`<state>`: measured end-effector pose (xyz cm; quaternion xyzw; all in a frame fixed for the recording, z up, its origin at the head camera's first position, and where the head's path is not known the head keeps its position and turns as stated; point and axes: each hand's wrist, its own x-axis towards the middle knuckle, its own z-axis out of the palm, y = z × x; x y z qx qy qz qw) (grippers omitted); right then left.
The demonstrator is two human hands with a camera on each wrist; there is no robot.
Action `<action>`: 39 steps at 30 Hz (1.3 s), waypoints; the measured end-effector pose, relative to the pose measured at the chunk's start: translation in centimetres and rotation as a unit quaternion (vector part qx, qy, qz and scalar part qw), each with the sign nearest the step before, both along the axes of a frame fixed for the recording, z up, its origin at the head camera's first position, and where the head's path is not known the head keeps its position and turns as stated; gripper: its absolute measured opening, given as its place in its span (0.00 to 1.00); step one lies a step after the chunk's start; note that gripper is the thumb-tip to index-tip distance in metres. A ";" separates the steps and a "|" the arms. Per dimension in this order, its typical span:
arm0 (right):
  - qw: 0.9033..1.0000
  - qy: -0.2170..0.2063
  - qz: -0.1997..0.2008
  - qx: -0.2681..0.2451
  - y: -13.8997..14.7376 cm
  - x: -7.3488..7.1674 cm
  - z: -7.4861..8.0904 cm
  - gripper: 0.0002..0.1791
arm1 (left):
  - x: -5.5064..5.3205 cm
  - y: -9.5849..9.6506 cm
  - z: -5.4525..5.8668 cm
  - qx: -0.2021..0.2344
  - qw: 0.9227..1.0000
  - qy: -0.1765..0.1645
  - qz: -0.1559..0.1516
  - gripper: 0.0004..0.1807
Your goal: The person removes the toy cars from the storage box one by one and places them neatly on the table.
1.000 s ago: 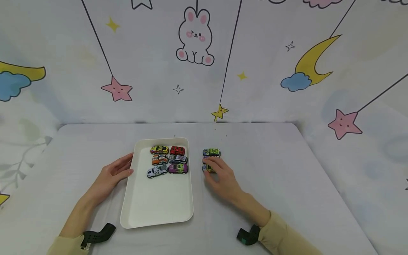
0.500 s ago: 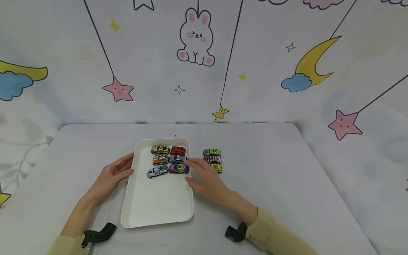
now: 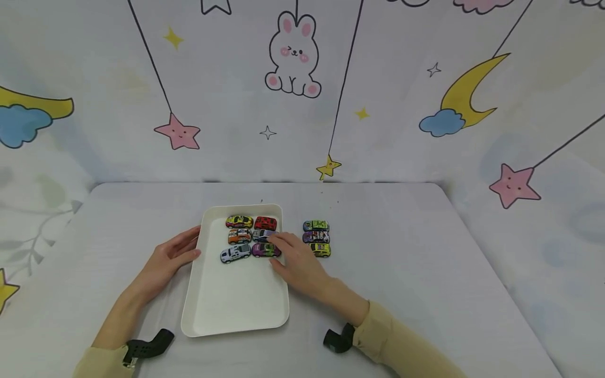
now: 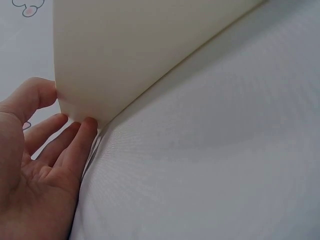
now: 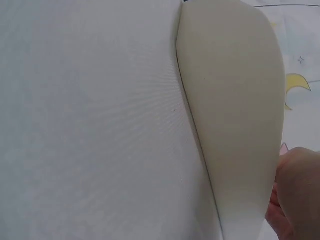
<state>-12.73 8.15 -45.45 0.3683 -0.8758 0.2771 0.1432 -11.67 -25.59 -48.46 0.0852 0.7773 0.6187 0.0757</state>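
In the head view, my left hand rests its fingers against the left wall of a white tray. The left wrist view shows the thumb and fingertips touching the tray's outer side. Inside the tray, toy cars lie in two columns: yellow, red, orange-white, black-silver, white and purple-green. My right hand reaches across the right rim, with thumb and fingers apart around the right end of the purple-green car. The right wrist view shows part of this hand beyond the tray wall.
Right of the tray, three more toy cars are stacked in a column on the white tablecloth: green, purple-white and yellow-green, the last partly behind my right hand. A patterned backdrop rises behind the table.
My right hand has left the column of cars on the tablecloth and moved left over the tray's right rim. Those cars stay in place. My left hand keeps still against the tray.
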 end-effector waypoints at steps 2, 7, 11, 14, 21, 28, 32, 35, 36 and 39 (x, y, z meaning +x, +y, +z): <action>1.000 0.002 0.002 0.006 -0.1 -0.2 0.1 0.24 | 0.0 0.0 0.0 0.002 1.000 0.002 0.000 0.36; 0.999 -0.002 0.006 0.045 -0.4 -0.8 0.3 0.24 | 0.0 0.0 0.0 0.002 1.000 0.005 -0.005 0.36; 0.997 -0.016 0.016 0.080 -0.6 -1.2 0.5 0.23 | 0.0 0.1 0.1 -0.002 1.000 0.000 0.000 0.36; 0.995 -0.022 0.021 0.096 -0.8 -1.5 0.7 0.22 | 0.0 0.2 0.1 -0.003 1.000 -0.003 0.001 0.36; 0.989 -0.022 0.021 0.147 -1.2 -1.9 1.2 0.20 | 0.1 0.1 0.0 -0.004 1.000 0.002 -0.002 0.36; 0.986 -0.028 0.031 0.163 -1.4 -2.1 1.5 0.17 | 0.2 0.1 0.1 0.001 1.000 0.001 -0.001 0.36; 0.985 -0.033 0.033 0.166 -1.5 -2.0 1.6 0.17 | 0.2 0.2 0.1 0.000 1.000 0.003 0.001 0.36; 0.983 -0.030 0.032 0.176 -1.6 -2.0 1.6 0.16 | 0.2 0.2 0.2 -0.001 1.000 0.004 0.002 0.36; 0.983 -0.028 0.032 0.180 -1.6 -2.0 1.7 0.16 | 0.2 0.2 0.2 -0.001 1.000 0.003 0.001 0.36; 0.981 -0.019 0.033 0.190 -1.6 -1.9 1.8 0.17 | 0.1 0.2 0.1 0.000 1.000 0.004 0.001 0.36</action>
